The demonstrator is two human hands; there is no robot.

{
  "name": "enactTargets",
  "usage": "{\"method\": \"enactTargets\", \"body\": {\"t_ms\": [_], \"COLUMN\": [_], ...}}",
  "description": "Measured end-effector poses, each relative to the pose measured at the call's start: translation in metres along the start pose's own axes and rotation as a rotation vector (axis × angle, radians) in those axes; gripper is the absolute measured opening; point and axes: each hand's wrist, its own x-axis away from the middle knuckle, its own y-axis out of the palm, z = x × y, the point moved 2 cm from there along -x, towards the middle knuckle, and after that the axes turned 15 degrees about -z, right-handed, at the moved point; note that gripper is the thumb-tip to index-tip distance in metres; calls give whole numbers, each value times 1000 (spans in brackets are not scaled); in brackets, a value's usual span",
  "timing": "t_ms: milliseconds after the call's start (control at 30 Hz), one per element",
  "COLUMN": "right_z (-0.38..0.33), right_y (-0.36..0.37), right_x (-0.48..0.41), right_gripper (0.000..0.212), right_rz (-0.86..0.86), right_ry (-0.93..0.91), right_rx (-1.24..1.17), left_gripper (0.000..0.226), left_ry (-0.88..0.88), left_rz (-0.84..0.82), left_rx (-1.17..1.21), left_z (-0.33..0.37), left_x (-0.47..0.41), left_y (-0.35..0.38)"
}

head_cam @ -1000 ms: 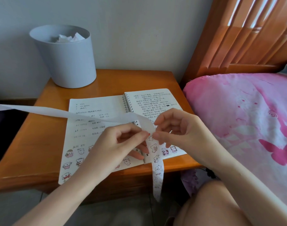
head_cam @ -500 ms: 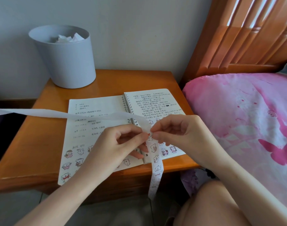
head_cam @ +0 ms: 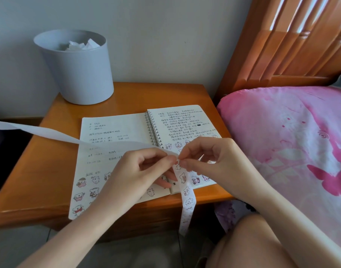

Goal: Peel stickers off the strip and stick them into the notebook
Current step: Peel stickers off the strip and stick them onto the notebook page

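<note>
Notebook [head_cam: 127, 128] lies open on the table [head_cam: 49, 161]; bin [head_cam: 76, 70] behind-left, bed [head_cam: 291, 142] to the right.
</note>
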Motion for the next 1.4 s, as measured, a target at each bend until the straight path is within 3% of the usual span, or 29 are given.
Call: {"method": "enactTargets", "body": {"t_ms": [567,700,900,1400], "right_z": [-6,2,21,39], "right_y": [-17,-40,-75,-81], "right_x": [5,11,24,25], "right_gripper": [3,4,6,6], "right_rz": [-109,-188,-188,-280], "right_ry": [72,203,430,500], "right_rx": [-10,-71,18,56], "left_gripper": [14,15,15,15], "left_ry": [-37,-44,-49,-51], "left_rz": [47,42,31,24], "left_rx": [2,-11,-17,-23], "left_z": [-1,-2,-2,-4], "left_x": [-2,-2,-1,-2], "left_y": [3,2,2,2]}}
